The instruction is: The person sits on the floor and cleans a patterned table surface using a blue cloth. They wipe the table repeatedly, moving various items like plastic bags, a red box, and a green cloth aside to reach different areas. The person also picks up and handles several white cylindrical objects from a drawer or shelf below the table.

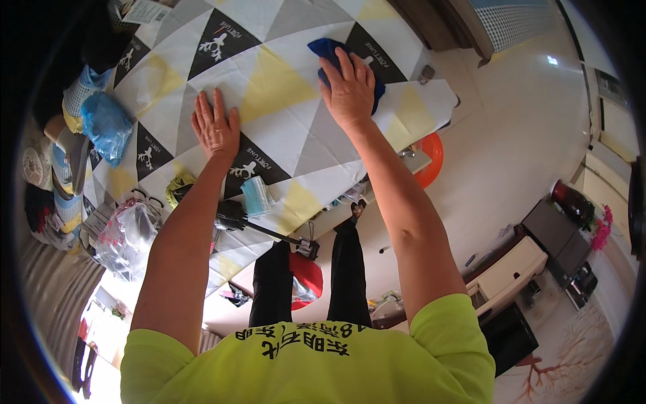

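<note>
A dark blue cloth (325,48) lies near the right part of a table covered with a patterned tablecloth (282,91) of grey, yellow, black and white triangles. My right hand (351,91) presses on this cloth, fingers spread over it. To the left, my left hand (216,126) rests flat on the tablecloth, fingers slightly apart, holding nothing. Nearer my body, below the left hand, lie blue face masks (256,196) in a small stack.
Blue plastic bag (107,126) and clear plastic bags (128,237) sit at the left. A black-handled object (267,230) lies at the near edge. Beyond the right edge are a small metallic object (426,74) on the cover and an orange basin (431,160) below.
</note>
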Action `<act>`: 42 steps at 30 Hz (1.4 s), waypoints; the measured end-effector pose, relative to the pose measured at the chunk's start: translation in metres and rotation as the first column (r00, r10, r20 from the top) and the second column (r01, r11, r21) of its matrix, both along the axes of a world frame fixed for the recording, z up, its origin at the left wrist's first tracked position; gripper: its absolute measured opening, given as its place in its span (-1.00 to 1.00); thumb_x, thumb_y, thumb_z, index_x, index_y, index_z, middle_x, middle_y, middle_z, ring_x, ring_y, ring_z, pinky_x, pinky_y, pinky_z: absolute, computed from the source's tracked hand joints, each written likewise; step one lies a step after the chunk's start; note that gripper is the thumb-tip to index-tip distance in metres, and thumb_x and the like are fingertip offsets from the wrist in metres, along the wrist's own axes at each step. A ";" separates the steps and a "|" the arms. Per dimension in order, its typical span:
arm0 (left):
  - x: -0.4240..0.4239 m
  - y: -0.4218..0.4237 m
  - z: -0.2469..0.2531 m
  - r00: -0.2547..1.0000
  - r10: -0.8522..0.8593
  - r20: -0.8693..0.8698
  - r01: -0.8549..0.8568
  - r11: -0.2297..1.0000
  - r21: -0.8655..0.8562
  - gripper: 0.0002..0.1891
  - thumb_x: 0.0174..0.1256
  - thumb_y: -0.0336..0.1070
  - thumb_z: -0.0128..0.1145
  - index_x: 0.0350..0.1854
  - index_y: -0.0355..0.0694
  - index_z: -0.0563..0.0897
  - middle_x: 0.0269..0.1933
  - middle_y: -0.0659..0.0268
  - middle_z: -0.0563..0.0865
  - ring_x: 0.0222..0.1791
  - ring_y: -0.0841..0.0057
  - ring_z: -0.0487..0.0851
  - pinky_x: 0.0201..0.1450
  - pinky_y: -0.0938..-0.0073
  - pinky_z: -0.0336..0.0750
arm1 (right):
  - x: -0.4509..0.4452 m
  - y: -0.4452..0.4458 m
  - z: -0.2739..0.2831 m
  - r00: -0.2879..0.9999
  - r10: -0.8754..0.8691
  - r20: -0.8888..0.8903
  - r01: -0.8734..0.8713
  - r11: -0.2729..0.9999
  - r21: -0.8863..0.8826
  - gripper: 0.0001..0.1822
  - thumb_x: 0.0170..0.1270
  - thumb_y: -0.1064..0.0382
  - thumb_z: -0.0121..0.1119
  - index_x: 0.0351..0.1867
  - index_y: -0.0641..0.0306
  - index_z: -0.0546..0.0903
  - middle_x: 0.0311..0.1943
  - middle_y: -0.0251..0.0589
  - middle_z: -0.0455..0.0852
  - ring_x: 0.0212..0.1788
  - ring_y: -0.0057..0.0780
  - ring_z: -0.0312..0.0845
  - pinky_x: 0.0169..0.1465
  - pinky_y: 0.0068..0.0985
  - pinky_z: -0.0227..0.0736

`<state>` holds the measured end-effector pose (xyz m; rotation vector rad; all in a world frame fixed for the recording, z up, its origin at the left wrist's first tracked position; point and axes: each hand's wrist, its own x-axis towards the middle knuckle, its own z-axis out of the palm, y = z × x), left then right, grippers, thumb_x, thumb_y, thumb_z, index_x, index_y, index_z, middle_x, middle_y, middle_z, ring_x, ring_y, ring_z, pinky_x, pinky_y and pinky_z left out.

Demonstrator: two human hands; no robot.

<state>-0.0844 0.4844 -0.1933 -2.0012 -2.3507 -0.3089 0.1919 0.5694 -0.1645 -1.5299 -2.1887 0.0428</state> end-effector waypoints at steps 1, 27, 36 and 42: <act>0.001 0.000 0.000 1.000 -0.006 -0.008 0.006 1.000 -0.004 -0.36 0.38 0.05 -0.07 0.48 0.01 0.21 0.48 0.08 0.18 0.50 0.16 0.09 0.47 0.02 -0.06 | 0.004 0.001 -0.001 1.000 -0.007 -0.009 0.007 1.000 -0.018 -0.53 0.03 0.13 0.35 0.06 -0.05 0.58 0.24 -0.28 0.42 0.26 -0.14 0.29 0.26 -0.10 0.19; -0.017 -0.005 -0.011 0.998 -0.051 -0.027 0.053 0.996 0.076 -0.38 0.37 0.10 -0.06 0.44 0.02 0.29 0.43 0.01 0.26 0.47 0.14 0.14 0.45 0.05 -0.03 | 0.167 -0.118 0.054 -0.089 -0.880 -0.467 -0.516 0.442 -0.734 -0.69 0.41 0.29 0.01 0.13 0.24 0.49 -0.06 -0.14 0.67 -0.12 -0.47 0.64 -0.04 -0.47 0.61; 0.004 0.004 -0.002 0.995 -0.014 -0.097 0.013 1.000 -0.015 -0.39 0.38 -0.06 -0.05 0.45 -0.11 0.24 0.43 -0.02 0.24 0.46 0.05 0.13 0.46 0.02 -0.02 | 0.008 -0.517 -0.066 0.671 -0.741 0.025 0.012 -0.022 -1.000 -0.76 0.28 0.27 0.00 -0.10 0.21 0.63 -0.32 -0.21 0.72 -0.36 -0.38 0.64 -0.25 -0.45 0.54; -0.005 0.000 -0.012 0.995 -0.020 -0.094 0.020 1.000 0.006 -0.39 0.40 -0.03 -0.09 0.45 -0.12 0.23 0.45 -0.01 0.22 0.46 0.05 0.12 0.46 0.02 -0.04 | -0.055 -0.555 -0.059 0.720 -0.679 0.147 0.202 0.002 -0.979 -0.80 0.27 0.24 0.03 -0.25 0.25 0.66 -0.33 0.06 0.72 -0.22 0.05 0.65 -0.15 -0.14 0.51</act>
